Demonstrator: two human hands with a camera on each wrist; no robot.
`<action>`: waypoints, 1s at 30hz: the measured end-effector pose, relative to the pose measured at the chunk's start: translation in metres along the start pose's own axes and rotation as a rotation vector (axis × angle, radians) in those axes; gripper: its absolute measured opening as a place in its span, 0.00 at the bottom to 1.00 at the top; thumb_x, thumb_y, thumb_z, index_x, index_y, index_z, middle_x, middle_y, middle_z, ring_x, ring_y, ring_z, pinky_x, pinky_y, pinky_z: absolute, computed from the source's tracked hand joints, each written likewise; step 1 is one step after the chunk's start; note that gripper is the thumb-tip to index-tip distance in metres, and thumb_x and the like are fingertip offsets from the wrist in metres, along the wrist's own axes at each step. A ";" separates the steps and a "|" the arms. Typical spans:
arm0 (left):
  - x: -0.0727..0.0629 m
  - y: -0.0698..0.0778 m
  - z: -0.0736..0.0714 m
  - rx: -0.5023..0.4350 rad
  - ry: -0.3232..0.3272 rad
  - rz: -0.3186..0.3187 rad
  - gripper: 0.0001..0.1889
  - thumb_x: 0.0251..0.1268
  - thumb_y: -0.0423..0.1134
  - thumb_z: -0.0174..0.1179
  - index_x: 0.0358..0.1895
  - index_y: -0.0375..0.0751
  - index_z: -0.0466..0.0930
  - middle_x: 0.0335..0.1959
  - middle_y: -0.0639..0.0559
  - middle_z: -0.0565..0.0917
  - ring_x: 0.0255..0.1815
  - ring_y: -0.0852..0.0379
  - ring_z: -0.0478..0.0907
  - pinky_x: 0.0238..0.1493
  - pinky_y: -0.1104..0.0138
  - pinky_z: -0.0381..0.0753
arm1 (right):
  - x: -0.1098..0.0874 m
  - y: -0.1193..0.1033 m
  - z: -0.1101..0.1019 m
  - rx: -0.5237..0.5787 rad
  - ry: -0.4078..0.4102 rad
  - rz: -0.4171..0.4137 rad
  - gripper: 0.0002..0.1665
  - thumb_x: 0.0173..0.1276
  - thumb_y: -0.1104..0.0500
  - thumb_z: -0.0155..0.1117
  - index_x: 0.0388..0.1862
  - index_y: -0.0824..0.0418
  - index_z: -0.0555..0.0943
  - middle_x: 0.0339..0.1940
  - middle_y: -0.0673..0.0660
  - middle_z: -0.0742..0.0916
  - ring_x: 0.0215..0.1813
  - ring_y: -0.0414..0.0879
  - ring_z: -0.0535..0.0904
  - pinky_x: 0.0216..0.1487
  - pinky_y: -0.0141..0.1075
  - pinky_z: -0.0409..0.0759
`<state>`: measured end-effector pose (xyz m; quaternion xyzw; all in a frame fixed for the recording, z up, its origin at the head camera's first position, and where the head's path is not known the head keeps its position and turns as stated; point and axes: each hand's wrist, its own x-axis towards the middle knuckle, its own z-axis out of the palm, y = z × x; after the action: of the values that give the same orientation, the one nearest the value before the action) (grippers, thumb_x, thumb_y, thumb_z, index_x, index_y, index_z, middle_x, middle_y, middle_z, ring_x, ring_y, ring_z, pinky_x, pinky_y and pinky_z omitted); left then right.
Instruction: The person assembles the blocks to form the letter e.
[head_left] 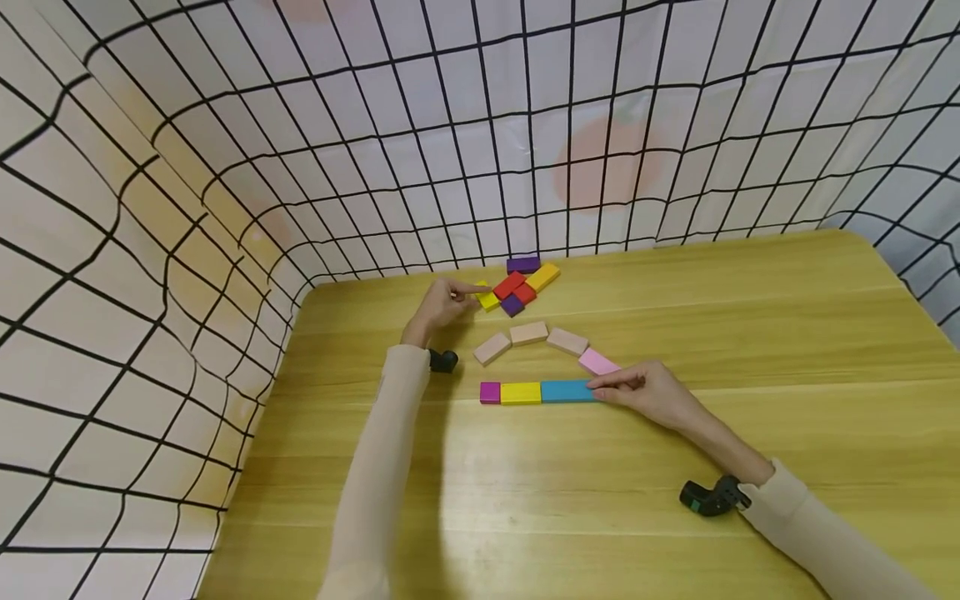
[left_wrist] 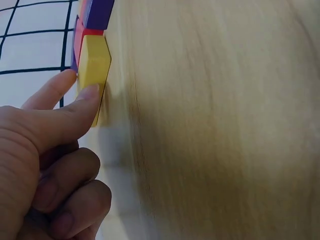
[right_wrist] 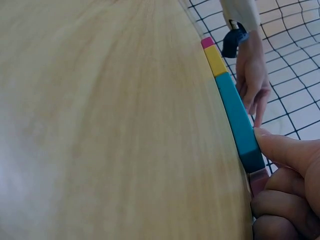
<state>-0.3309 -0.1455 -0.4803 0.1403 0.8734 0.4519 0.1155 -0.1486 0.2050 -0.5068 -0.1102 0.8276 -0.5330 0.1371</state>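
Pinched in the left hand point(head_left: 440, 306), a yellow block point(head_left: 490, 302) sits beside colored blocks point(head_left: 510, 285), upper center of frame; the right hand point(head_left: 654, 397) touches a blue block point(head_left: 566, 392) near center, its grip unclear. Picking appears underway; the next move likely calls for a clean lift.

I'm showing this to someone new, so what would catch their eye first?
Probably the row of magenta, yellow and blue blocks on the table, the right hand at its blue end. Beyond it curves an arc of three tan blocks and a pink one. Farther back, the left hand pinches a yellow block in a bright cluster.
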 end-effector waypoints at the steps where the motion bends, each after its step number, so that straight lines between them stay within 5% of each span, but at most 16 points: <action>1: 0.001 -0.001 0.000 0.007 -0.014 -0.013 0.15 0.70 0.29 0.66 0.57 0.45 0.89 0.19 0.56 0.61 0.22 0.61 0.55 0.25 0.70 0.57 | 0.000 0.000 0.000 0.003 0.000 -0.001 0.13 0.70 0.54 0.73 0.49 0.56 0.92 0.43 0.61 0.92 0.21 0.34 0.61 0.24 0.29 0.61; 10: 0.004 0.003 -0.004 0.045 -0.068 -0.043 0.17 0.70 0.29 0.66 0.59 0.46 0.88 0.22 0.54 0.65 0.25 0.60 0.59 0.28 0.69 0.60 | 0.000 0.002 0.001 0.018 -0.009 -0.002 0.13 0.70 0.54 0.73 0.50 0.57 0.92 0.37 0.60 0.91 0.20 0.34 0.61 0.23 0.29 0.62; 19: 0.000 0.002 -0.008 0.114 -0.021 -0.028 0.14 0.67 0.35 0.70 0.54 0.44 0.90 0.19 0.55 0.62 0.25 0.59 0.57 0.29 0.68 0.59 | 0.001 0.001 0.000 0.018 -0.014 -0.018 0.13 0.70 0.55 0.73 0.50 0.58 0.92 0.38 0.60 0.92 0.20 0.34 0.63 0.23 0.29 0.63; 30: -0.038 -0.009 -0.018 0.120 0.058 -0.037 0.13 0.65 0.34 0.72 0.52 0.40 0.91 0.19 0.55 0.64 0.23 0.59 0.58 0.26 0.71 0.58 | 0.002 0.002 0.000 0.008 -0.003 -0.017 0.13 0.70 0.54 0.73 0.49 0.57 0.92 0.29 0.57 0.89 0.21 0.34 0.60 0.23 0.29 0.61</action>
<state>-0.3027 -0.1773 -0.4747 0.1176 0.9043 0.4004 0.0899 -0.1509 0.2048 -0.5091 -0.1172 0.8242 -0.5375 0.1342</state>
